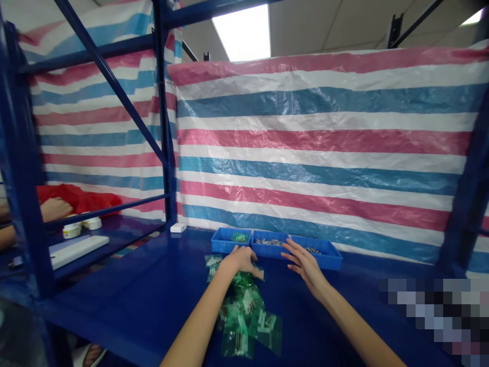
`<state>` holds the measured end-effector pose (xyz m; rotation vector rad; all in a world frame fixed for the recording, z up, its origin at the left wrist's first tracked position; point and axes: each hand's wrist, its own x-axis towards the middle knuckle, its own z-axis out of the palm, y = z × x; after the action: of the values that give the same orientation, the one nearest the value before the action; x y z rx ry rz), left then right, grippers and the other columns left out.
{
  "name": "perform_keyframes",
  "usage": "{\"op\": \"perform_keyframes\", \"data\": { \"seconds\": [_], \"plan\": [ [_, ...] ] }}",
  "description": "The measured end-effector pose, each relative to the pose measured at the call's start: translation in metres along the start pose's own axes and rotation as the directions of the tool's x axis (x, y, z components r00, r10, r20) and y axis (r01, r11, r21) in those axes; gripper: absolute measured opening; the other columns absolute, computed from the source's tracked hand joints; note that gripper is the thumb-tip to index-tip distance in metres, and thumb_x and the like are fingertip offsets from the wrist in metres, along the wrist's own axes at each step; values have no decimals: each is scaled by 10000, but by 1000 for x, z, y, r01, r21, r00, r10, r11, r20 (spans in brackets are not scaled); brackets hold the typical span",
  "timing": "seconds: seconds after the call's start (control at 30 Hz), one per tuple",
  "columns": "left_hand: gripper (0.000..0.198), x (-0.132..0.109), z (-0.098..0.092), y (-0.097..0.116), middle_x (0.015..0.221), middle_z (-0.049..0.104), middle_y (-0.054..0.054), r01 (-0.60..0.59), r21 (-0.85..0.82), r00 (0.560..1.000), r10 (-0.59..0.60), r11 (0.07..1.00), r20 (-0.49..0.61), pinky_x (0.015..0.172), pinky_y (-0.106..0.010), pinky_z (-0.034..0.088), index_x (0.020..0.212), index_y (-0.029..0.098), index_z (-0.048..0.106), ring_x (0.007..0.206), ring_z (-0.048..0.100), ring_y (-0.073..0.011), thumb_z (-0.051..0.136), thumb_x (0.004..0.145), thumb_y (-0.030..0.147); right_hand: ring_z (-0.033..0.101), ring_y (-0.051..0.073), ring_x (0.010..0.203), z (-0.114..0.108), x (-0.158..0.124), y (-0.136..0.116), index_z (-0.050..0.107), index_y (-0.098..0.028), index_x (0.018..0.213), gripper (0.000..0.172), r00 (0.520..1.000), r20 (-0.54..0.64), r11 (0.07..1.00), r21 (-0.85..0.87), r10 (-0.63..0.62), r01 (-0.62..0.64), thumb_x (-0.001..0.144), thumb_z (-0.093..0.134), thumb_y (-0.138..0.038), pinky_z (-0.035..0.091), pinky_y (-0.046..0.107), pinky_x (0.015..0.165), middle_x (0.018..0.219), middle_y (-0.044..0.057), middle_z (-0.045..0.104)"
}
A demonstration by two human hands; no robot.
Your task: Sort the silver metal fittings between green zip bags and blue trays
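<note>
Striped sheet [324, 137] is the backdrop; blue table [126, 285] in front of it. Row of blue trays [263, 251], three of them, along the back. Pile of green bags [243, 306] in front of the left and middle trays, running toward the wearer, bags overlapping, slim pieces inside.

Handling, my read: bags light, film limp and probably slick, so they'd slide over each other. Contents look stiffer than the film; fragility unclear. Best hold: pinch one free edge or corner, clear of the lumps.

Left hand [241, 259] is over the far end of the pile, fingers curled; can't tell if they're closed on a bag. Right hand [305, 266] is near the middle and right trays, fingers spread, nothing visible in it.

Small white box [178, 228] sits back left. Smallest: loose parts [265, 242] in the middle and right trays.
</note>
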<state>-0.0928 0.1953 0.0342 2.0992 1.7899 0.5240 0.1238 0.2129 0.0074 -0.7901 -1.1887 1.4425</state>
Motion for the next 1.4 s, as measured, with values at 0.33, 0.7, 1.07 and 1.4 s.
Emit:
{"op": "perform_keyframes", "data": {
  "seconds": [0.33, 0.7, 1.07, 1.4],
  "plan": [
    [433, 3, 5, 1, 823, 630, -8, -151, 44, 989, 151, 988, 6, 890, -360, 373, 708, 216, 660, 849, 569, -245, 834, 354, 393, 608, 125, 565, 10, -5, 36, 697, -171, 880, 307, 998, 68, 909, -414, -9, 37, 623, 674, -338, 391, 170, 406, 782, 48, 697],
    [378, 11, 23, 27, 671, 542, 19, -222, -507, 971, 235, 833, -39, 450, -203, 350, 856, 152, 538, 445, 457, -76, 512, 771, 519, 595, 129, 597, 6, -5, 30, 679, -175, 890, 399, 994, 109, 968, -251, 2, 26, 616, 669, -465, 330, 155, 396, 792, 52, 692],
    [436, 22, 37, 24, 602, 535, 9, -258, -568, 966, 192, 781, -175, 523, -230, 392, 747, 146, 478, 516, 495, -102, 613, 677, 555, 424, 66, 371, 5, 2, 27, 569, -201, 997, 458, 995, -83, 996, -61, 61, -67, 597, 655, -406, 279, 178, 361, 667, 5, 661],
    [302, 12, 36, 38, 781, 573, -13, -370, -521, 928, 337, 770, -161, 598, -205, 367, 764, 141, 543, 742, 544, -131, 707, 661, 373, 357, 59, 354, 1, 2, 30, 619, -169, 754, 310, 988, -152, 1000, 8, 9, -8, 506, 660, -351, 246, 176, 367, 391, -71, 447]
  ]
}}
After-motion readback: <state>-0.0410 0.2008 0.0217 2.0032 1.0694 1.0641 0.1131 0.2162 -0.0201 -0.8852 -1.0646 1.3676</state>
